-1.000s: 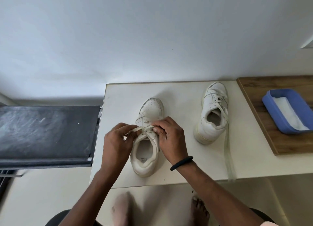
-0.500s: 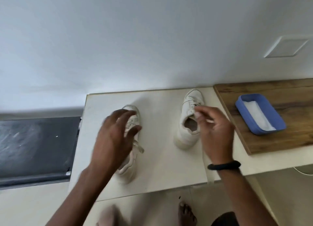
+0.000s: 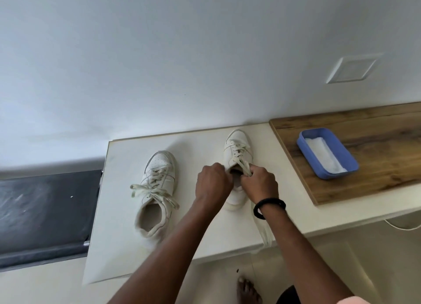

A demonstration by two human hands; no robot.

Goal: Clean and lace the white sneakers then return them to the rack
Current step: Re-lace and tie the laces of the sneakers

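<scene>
Left sneaker [image 3: 161,164]: white, upright, toe facing away, tied in a bow. Right sneaker [image 3: 238,144]: same pose, lace ends [image 3: 264,230] loose, one hanging off the surface [image 3: 200,146] edge.

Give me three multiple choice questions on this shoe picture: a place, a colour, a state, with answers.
1. Where is the blue tray? A on the wooden board; B on the floor; C between the sneakers.
2. What colour is the wristband? A red; B black; C green.
3. The left-hand sneaker's laces are: A missing; B tied; C dangling off the table.
Answers: A, it rests on the board; B, black band on the right wrist; B, a bow lies across it.
</scene>
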